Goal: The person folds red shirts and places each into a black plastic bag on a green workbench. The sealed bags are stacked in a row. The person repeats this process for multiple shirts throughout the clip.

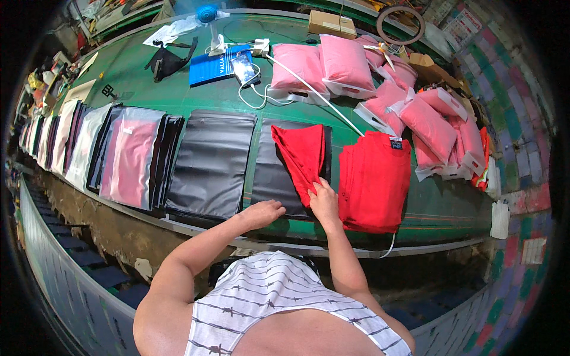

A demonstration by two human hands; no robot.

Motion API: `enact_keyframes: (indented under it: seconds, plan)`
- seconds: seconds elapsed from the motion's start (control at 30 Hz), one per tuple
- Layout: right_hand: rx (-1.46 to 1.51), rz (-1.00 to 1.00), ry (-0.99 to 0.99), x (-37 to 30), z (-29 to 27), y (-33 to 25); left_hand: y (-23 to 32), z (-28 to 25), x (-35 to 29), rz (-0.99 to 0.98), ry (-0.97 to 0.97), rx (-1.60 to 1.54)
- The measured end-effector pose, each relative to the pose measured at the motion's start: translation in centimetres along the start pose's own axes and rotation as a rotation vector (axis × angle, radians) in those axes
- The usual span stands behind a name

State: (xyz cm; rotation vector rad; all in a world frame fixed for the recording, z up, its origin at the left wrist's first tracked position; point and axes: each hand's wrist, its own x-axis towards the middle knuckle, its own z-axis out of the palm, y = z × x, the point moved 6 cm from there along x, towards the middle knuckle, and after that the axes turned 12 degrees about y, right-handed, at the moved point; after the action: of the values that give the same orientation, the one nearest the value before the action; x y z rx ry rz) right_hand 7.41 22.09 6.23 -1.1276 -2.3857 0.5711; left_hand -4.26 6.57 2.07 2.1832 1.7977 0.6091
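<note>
My right hand (324, 203) is closed on the narrow lower end of a folded red garment (300, 148), which lies wide end away from me. Under the garment is a black plastic bag (267, 160), partly covered. My left hand (265, 214) rests near that bag's near left corner, its fingers curled together; whether anything is between them is hidden. Just right of my right hand lies a neat stack of folded red garments (375, 181) with a label at its far edge. A stack of black plastic bags (209, 163) lies to the left.
Overlapping bagged garments (132, 157) run leftward along the green table (439, 204). Pink filled bags (427, 124) pile up at the far right beside a white rod (320, 95). Further back are a blue box (211, 66), a phone with cables (244, 68) and a small blue fan (206, 13).
</note>
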Motion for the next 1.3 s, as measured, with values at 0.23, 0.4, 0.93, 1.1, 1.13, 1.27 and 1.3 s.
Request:
enact_keyframes:
  seconds: [0.23, 0.4, 0.93, 1.1, 1.13, 1.27, 1.3]
  plan:
    - [0.04, -0.062, 0.078, -0.2, -0.7, -0.5, 0.0, -1.7, -1.0, -0.034, -0.032, 0.085]
    - [0.125, -0.18, 0.119, -1.8, -6.1, -2.3, -1.3, -2.4, -0.9, -0.086, 0.028, 0.102]
    - [0.357, -0.027, -0.155, -8.4, -15.8, 0.6, -1.9, -6.2, -0.2, -0.189, 0.442, -0.502]
    - [0.217, -0.083, -0.079, -8.9, -15.2, -2.1, -2.5, -5.3, 0.7, -0.297, 0.34, -0.457]
    - [0.173, -0.1, -0.077, -9.0, -15.0, -2.9, -2.6, -5.0, 1.1, -0.336, 0.305, -0.425]
    - [0.075, -0.175, -0.053, -9.0, -14.4, -5.7, -0.7, -5.7, 2.9, -0.183, 0.288, -0.126]
    - [0.055, -0.187, -0.044, -8.9, -14.2, -6.3, 0.2, -6.0, 3.2, -0.152, 0.284, -0.102]
